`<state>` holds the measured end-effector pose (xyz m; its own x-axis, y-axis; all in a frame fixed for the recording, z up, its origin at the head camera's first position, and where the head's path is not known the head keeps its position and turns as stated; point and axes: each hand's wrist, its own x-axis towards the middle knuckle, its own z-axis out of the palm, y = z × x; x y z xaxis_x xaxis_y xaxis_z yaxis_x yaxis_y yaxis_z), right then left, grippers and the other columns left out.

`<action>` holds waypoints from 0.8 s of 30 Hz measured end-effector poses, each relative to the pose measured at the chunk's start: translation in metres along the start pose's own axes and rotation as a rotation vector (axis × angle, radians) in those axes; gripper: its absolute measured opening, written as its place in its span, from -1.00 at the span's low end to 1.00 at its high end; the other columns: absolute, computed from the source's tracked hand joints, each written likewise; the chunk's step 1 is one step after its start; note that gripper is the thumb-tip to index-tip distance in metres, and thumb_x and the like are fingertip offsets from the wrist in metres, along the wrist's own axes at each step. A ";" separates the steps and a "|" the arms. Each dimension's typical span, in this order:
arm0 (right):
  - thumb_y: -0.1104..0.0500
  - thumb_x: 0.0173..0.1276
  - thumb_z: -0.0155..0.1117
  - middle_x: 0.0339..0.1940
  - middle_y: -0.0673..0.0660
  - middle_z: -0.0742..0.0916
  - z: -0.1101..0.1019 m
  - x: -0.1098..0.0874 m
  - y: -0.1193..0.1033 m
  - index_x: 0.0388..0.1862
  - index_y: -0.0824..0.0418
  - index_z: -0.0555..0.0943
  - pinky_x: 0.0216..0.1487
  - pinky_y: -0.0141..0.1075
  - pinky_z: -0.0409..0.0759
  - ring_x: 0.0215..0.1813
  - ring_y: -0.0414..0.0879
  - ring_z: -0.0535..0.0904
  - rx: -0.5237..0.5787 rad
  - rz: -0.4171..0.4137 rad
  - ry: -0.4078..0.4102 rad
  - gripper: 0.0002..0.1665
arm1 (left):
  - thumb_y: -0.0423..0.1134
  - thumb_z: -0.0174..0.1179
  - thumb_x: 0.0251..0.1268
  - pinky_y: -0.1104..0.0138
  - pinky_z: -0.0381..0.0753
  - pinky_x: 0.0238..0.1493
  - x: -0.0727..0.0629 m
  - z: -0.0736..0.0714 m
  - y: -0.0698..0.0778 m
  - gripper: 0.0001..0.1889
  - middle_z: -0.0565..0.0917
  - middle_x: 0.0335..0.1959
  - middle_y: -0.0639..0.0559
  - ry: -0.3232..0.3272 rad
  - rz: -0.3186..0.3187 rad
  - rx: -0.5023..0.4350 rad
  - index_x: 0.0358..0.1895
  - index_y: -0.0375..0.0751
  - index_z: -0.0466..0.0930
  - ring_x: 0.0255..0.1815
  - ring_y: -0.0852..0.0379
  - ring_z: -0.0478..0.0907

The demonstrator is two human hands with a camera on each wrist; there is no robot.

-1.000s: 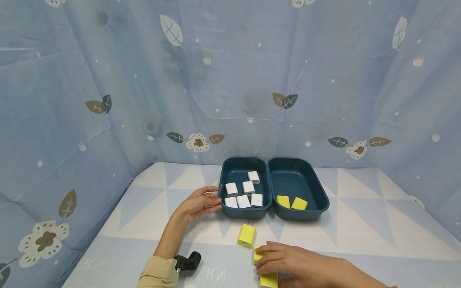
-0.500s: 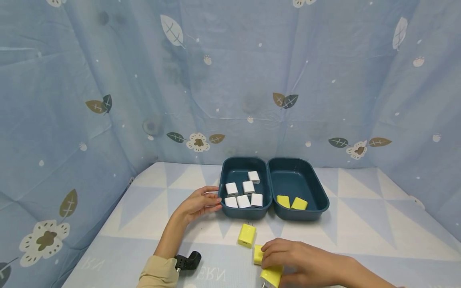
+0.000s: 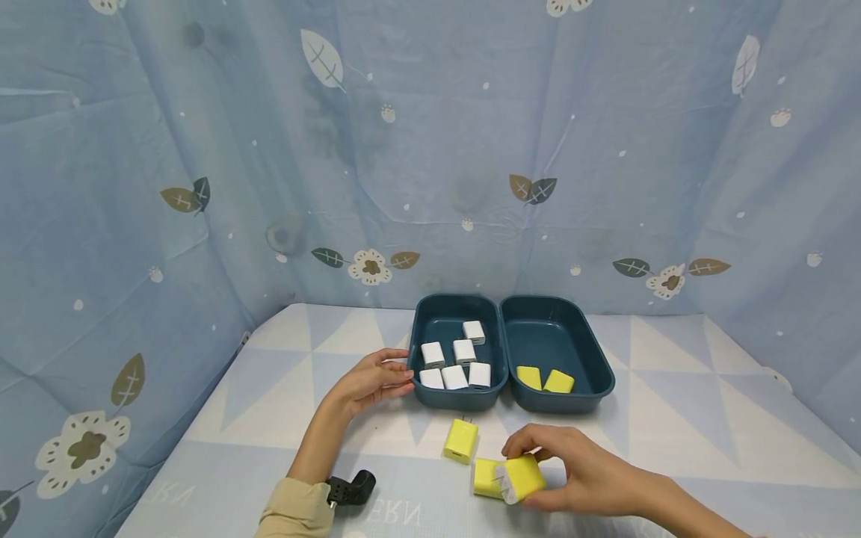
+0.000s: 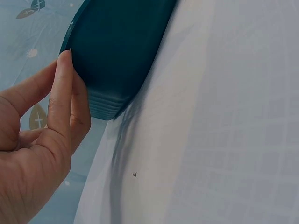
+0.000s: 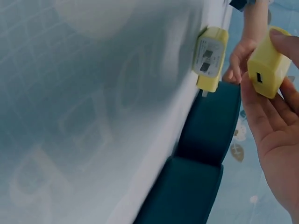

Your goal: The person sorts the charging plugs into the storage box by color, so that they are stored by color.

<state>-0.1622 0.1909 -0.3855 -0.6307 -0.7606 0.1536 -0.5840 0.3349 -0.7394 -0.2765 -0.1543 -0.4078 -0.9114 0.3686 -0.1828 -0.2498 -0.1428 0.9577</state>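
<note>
My right hand (image 3: 578, 471) pinches a yellow USB charger plug (image 3: 525, 478) between thumb and fingers, its metal prongs facing left. The right wrist view shows the USB port on this held charger (image 5: 268, 67). Behind it in the head view, partly covered, lies a second yellow charger (image 3: 486, 478). A third yellow charger (image 3: 461, 439) lies farther up the table, prongs toward the bins. My left hand (image 3: 373, 381) touches the left side of the left dark teal bin (image 3: 457, 400), fairly straight fingertips at its rim. Several white chargers (image 3: 464, 351) lie in that bin.
Against the left bin stands a matching right bin (image 3: 554, 403) with two yellow chargers (image 3: 558, 381) near its front. A black wrist device (image 3: 353, 489) sits on the left forearm. Blue patterned curtains (image 3: 430, 149) rise behind and beside the table (image 3: 323, 329).
My right hand has lifted the nearest yellow charger and turned it, moving it slightly up and right, over the second charger in the head view. The left hand stays at the bin.
</note>
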 end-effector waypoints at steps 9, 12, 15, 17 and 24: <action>0.03 0.31 0.45 0.11 0.01 0.65 0.001 -0.003 0.006 0.19 -0.12 0.52 -0.23 -0.33 0.70 -0.01 -0.13 0.54 0.009 0.067 0.117 -0.51 | -0.59 0.08 0.37 0.27 0.73 -0.05 0.000 0.001 0.000 -0.43 0.51 -0.19 -0.12 0.006 0.002 -0.002 0.39 -0.49 0.11 -0.25 0.11 0.66; 0.08 0.34 0.41 0.15 0.04 0.64 0.003 -0.003 0.009 0.20 -0.16 0.56 -0.33 -0.35 0.66 0.03 -0.14 0.52 0.008 0.064 0.132 -0.53 | -0.59 0.08 0.37 0.28 0.73 -0.05 0.000 0.000 0.000 -0.43 0.51 -0.19 -0.12 0.003 0.002 -0.005 0.39 -0.50 0.10 -0.25 0.11 0.66; 0.07 0.31 0.44 0.14 0.07 0.64 0.005 -0.003 0.012 0.14 -0.12 0.60 -0.39 -0.33 0.66 0.05 -0.12 0.52 0.032 0.102 0.151 -0.58 | -0.59 0.08 0.37 0.29 0.73 -0.06 0.000 0.000 0.000 -0.42 0.50 -0.18 -0.13 0.004 0.003 -0.006 0.40 -0.49 0.10 -0.25 0.11 0.65; 0.07 0.26 0.48 0.12 0.09 0.65 0.005 -0.003 0.014 0.11 -0.09 0.61 -0.38 -0.31 0.67 0.01 -0.10 0.52 0.075 0.165 0.164 -0.57 | -0.59 0.08 0.37 0.28 0.73 -0.06 0.000 0.000 0.000 -0.42 0.50 -0.18 -0.13 0.007 0.002 -0.008 0.40 -0.49 0.11 -0.25 0.11 0.65; 0.16 0.23 0.50 0.20 0.20 0.54 0.001 -0.007 0.020 0.26 0.11 0.52 -0.22 -0.27 0.71 -0.04 0.08 0.49 0.288 0.294 0.128 -0.39 | -0.58 0.08 0.37 0.27 0.72 -0.03 0.000 0.001 0.000 -0.42 0.50 -0.17 -0.13 0.004 0.003 -0.006 0.40 -0.50 0.11 -0.24 0.11 0.64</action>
<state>-0.1690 0.2025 -0.4018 -0.8180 -0.5747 -0.0242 -0.2151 0.3445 -0.9138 -0.2765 -0.1530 -0.4076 -0.9134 0.3644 -0.1811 -0.2491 -0.1489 0.9570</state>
